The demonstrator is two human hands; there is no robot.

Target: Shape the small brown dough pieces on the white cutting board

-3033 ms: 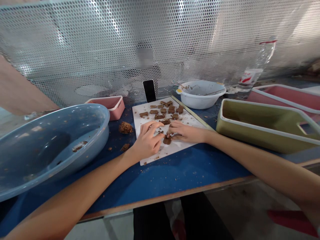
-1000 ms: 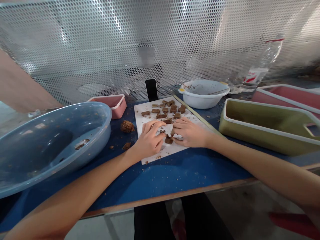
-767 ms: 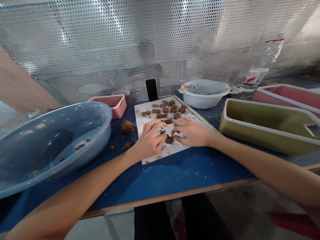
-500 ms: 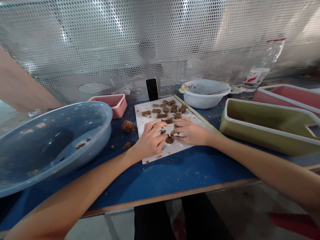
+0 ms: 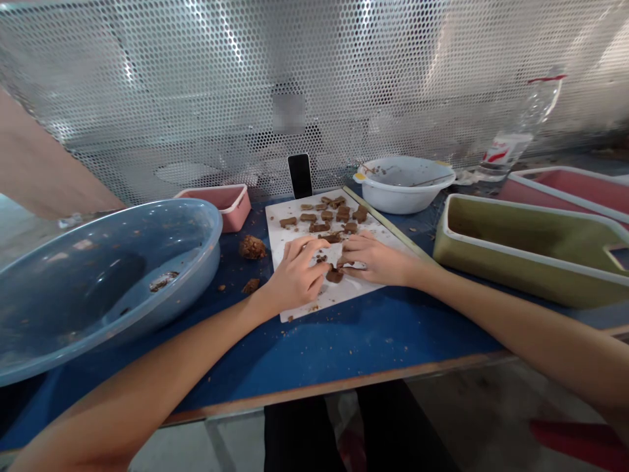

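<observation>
A white board [image 5: 363,288] lies on the blue table [image 5: 344,341] with several small brown dough shapes [image 5: 339,214] along its far half. My left hand [image 5: 295,275] rests on the board with its fingers curled over crumbs. Beside it, my right hand [image 5: 376,259] pinches a small brown piece against the board. A brown dough lump [image 5: 335,276] sits between the two hands.
A big blue basin [image 5: 98,275] stands at the left, a pink tub [image 5: 221,203] behind it. A dough ball [image 5: 251,247] lies left of the board. A phone [image 5: 300,176] leans on the perforated metal screen. A white bowl [image 5: 405,183], olive tray [image 5: 525,246], pink tray [image 5: 570,187] and bottle [image 5: 511,137] stand right.
Both hands stay on the board; the fingers shift slightly around the dough lump between them. The view has drifted a little; nothing else moved.
</observation>
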